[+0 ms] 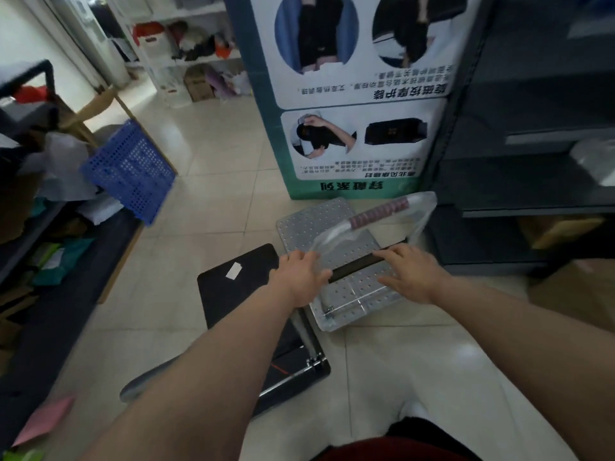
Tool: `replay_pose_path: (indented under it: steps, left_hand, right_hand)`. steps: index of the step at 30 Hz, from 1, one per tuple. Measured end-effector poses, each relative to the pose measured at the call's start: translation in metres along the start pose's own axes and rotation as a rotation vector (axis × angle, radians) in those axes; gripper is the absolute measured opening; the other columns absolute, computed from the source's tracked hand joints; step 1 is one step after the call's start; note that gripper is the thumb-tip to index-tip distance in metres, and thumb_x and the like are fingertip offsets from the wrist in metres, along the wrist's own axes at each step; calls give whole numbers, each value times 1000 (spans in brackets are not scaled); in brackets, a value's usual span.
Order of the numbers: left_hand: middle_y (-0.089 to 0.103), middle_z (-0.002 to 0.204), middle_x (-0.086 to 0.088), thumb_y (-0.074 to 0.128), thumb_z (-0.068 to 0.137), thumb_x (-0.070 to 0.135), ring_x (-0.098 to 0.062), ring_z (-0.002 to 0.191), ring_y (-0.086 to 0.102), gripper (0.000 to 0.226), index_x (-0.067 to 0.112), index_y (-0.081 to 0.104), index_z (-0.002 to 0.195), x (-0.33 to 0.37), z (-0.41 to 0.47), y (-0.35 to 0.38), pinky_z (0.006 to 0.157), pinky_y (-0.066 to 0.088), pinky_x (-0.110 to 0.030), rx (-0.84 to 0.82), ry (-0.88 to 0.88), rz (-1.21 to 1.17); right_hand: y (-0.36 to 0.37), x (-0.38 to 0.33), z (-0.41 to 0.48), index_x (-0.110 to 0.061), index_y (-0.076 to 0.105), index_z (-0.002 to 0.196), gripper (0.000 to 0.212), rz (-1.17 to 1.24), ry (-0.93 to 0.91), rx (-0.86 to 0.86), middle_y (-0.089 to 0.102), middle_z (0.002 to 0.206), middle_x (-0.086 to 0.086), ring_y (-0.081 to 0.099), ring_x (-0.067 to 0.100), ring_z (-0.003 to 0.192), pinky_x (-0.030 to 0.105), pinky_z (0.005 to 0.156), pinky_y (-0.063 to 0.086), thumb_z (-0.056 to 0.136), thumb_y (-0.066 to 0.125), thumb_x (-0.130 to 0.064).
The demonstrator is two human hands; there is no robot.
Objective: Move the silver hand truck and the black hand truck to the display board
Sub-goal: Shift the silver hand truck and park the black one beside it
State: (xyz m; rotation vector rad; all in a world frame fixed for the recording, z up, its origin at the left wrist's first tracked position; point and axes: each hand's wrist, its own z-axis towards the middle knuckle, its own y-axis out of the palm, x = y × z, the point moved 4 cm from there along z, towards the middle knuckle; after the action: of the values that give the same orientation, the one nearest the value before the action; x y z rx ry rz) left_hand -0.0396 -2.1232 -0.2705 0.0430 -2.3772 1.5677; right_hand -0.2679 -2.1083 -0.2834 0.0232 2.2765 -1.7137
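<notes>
The silver hand truck (312,224), a perforated metal platform under clear plastic wrap, lies on the tile floor right in front of the display board (352,104). Its folded handle has a red grip (379,212). The black hand truck (236,294) sits to the left and nearer, a white label on its deck, overlapping the silver one's near edge. Its chrome frame rises to a black handle bar (357,266) above the silver platform. My left hand (298,277) grips the bar's left end. My right hand (411,271) holds the right end, fingers over it and thumb beneath.
Dark metal shelving (532,161) stands close on the right. A blue perforated crate (129,168) leans on cluttered shelves at the left. White shelves with boxes (186,51) stand at the back. Open tile floor (213,154) stretches between the crate and the board.
</notes>
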Motion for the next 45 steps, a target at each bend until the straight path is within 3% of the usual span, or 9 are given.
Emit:
replay_pose_path:
  steps: [6, 10, 19, 23, 29, 33, 45]
  left_hand:
    - [33, 145, -12, 35, 91, 58, -34, 131, 27, 59, 27, 29, 141, 94, 59, -1, 103, 28, -50, 26, 33, 5]
    - [33, 145, -13, 36, 91, 57, -35, 132, 27, 60, 25, 29, 141, 126, 86, -1, 105, 26, -50, 38, 31, 26]
    - [36, 140, -6, 36, 89, 59, -32, 125, 32, 56, 32, 29, 137, 119, 141, -4, 98, 29, -54, 33, -79, 61]
    - [38, 137, -6, 33, 90, 58, -31, 122, 35, 51, 38, 24, 136, 108, 157, 12, 97, 31, -54, -22, -113, -30]
    - [36, 134, -7, 32, 93, 55, -31, 120, 35, 40, 45, 25, 131, 103, 170, 31, 98, 27, -58, -18, -202, -155]
    - [39, 130, -4, 32, 93, 52, -29, 115, 36, 35, 45, 31, 127, 105, 168, 34, 99, 25, -58, 7, -219, -154]
    - [37, 133, -3, 35, 95, 48, -29, 116, 35, 35, 41, 35, 129, 162, 127, 66, 101, 22, -55, 31, -211, -164]
  right_hand:
    - [-37, 99, 14, -32, 26, 143, 59, -27, 40, -14, 33, 143, 5, 29, 27, 131, 42, 104, 26, 90, 41, -53]
    - [-55, 128, 34, -33, 27, 142, 58, 1, 9, 10, 32, 144, 6, 28, 27, 132, 45, 106, 25, 89, 41, -53]
    - [-56, 143, 102, -36, 28, 139, 57, 72, -43, 50, 33, 144, 3, 29, 24, 133, 47, 110, 21, 87, 47, -50]
    - [-46, 153, 136, -40, 28, 135, 53, 52, -45, -23, 36, 140, 2, 31, 26, 131, 49, 113, 15, 86, 41, -57]
    - [-30, 157, 168, -35, 39, 130, 51, -22, -85, -92, 51, 120, 3, 42, 23, 115, 43, 103, 25, 87, 33, -62]
    - [-32, 160, 164, -36, 45, 120, 44, -8, -133, -91, 55, 110, 1, 45, 23, 106, 40, 96, 32, 87, 35, -63]
    - [-24, 198, 99, -38, 43, 120, 41, -32, -115, -161, 53, 112, -1, 44, 22, 110, 43, 92, 31, 88, 34, -61]
